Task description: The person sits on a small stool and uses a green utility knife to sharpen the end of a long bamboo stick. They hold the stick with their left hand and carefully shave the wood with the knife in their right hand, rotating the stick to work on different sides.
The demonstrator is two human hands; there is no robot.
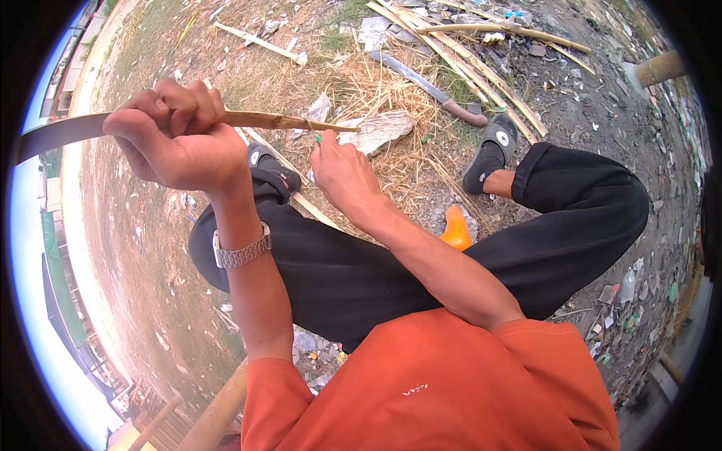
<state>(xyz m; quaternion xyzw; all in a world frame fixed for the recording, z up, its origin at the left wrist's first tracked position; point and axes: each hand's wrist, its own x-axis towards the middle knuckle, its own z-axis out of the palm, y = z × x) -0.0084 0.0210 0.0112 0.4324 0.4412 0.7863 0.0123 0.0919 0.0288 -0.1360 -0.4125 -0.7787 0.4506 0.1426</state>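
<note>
A long bamboo strip (278, 120) crosses the upper left of the frame, running from the dark left rim to a narrow tip near the upper centre. The left hand (180, 139) is closed around it, fingers curled over and palm turned partly up, with a metal-banded wristwatch (242, 250) on that wrist. The right hand (346, 177) is just beneath the tip, its fingers bent and pinched about a small green object (318, 140), mostly hidden; whether this hand also grips the strip, I cannot tell. Below the tip, a pale flat slab (383, 131) lies among dry straw (391, 94). A machete (412, 75) with a long blade and brownish handle rests on the ground at upper centre, the handle's end near the grey sandal (496, 143) on the right foot. Past it, split bamboo lengths (481, 71) lie in a loose bundle at upper right. An orange object (455, 229), partly hidden by the black trousers (353, 278), shows between the legs, right of centre.
</note>
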